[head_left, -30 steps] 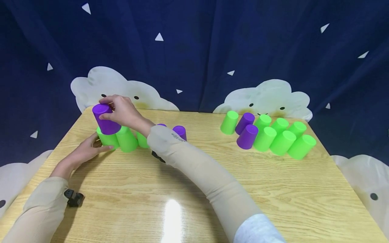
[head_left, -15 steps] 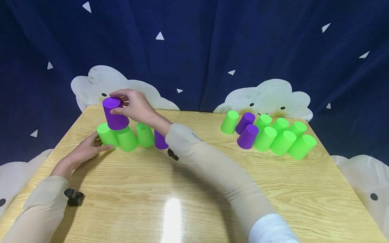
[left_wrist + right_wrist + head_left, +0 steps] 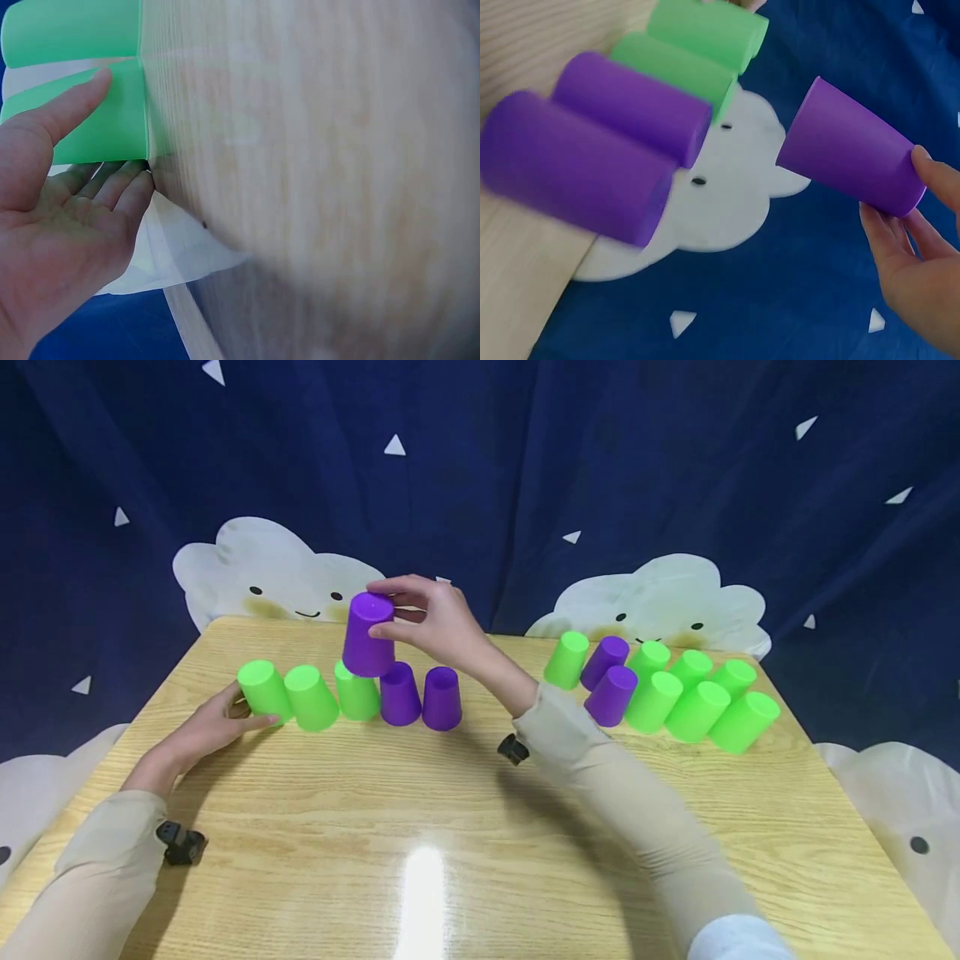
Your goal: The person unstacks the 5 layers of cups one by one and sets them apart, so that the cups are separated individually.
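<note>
In the head view my right hand (image 3: 437,620) pinches a purple cup (image 3: 367,643) near its narrow upper end, bottom up. It is held in the air above and partly in front of a green cup (image 3: 358,695). My left hand (image 3: 212,727) is at the leftmost green cup (image 3: 266,692), fingers at its side and thumb along its front; the left wrist view shows these fingers (image 3: 120,184) fairly straight. A further green cup (image 3: 312,700) and two purple cups, one in the middle (image 3: 400,695) and one at the end (image 3: 442,700), complete this upside-down row.
On the right of the wooden table (image 3: 315,843) stands a group of upside-down cups, several green (image 3: 697,713) and two purple (image 3: 611,697). Behind the table hangs a dark blue curtain (image 3: 465,468) with white clouds.
My right hand has carried the purple cup rightward, from above the leftmost green cups to above the third green one. The two purple cups in the row now show fully. My left hand stays put.
</note>
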`<state>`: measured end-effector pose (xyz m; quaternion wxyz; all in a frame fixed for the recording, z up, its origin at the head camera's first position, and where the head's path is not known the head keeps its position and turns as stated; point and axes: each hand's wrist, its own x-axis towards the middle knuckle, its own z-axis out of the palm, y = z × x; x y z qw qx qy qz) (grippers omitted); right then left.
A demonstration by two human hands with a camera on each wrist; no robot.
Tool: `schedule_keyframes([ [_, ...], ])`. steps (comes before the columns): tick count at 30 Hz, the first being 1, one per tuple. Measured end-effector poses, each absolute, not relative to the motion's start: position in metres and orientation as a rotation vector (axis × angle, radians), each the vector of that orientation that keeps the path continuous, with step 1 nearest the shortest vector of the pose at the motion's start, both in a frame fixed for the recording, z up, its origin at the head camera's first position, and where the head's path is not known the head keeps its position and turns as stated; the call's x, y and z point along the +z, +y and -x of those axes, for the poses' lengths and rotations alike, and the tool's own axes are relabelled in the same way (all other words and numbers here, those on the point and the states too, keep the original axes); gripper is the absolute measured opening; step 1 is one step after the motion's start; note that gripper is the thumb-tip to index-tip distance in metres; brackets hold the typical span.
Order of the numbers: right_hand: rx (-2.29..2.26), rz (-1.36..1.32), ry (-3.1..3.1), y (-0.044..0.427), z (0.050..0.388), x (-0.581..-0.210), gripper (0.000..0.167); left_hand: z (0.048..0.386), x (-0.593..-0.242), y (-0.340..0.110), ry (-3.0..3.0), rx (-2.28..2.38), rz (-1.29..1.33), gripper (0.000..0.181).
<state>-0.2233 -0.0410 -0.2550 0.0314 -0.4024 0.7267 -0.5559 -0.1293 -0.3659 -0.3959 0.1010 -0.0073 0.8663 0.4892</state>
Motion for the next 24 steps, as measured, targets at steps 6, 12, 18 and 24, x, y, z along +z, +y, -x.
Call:
schedule_keyframes([
  [6, -1.792, 1.21, 2.27, 0.005, 0.228, -0.264, 0.045, 0.129, -0.395, -0.366, 2.563, 1.429, 0.041, 0.093],
  [12, -1.861, 1.192, 2.354, 0.05, 0.233, -0.272, 0.045, 0.13, -0.395, -0.367, 2.571, 1.421, 0.041, 0.092],
  [18, -1.803, 1.067, 2.521, 0.091, 0.233, -0.287, 0.045, 0.13, -0.394, -0.366, 2.576, 1.423, 0.034, 0.091],
  [24, -1.739, 0.955, 2.65, 0.12, 0.234, -0.311, 0.047, 0.13, -0.395, -0.366, 2.562, 1.45, 0.029, 0.091],
])
